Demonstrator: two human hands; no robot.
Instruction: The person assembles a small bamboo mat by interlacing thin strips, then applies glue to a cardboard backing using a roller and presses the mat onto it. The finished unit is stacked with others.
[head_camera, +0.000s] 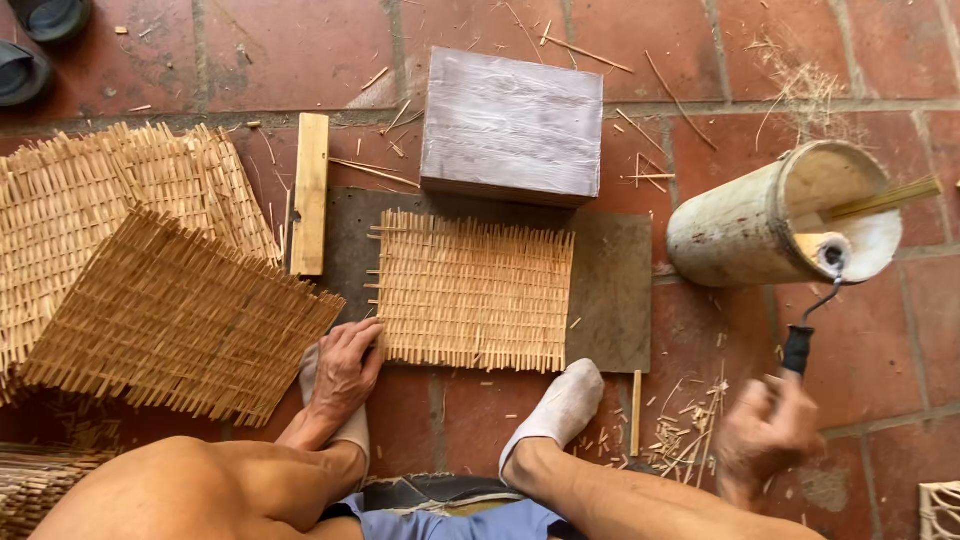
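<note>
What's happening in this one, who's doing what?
A person sits on a tiled floor with a small woven bamboo mat laid on a dark board in front of them. The left hand rests at the mat's lower left edge. The right hand, blurred, grips the black handle of a small roller whose head sits at the mouth of a bamboo tube container lying on its side. A stack of finished woven mats lies to the left, and a wooden block sits behind the board.
</note>
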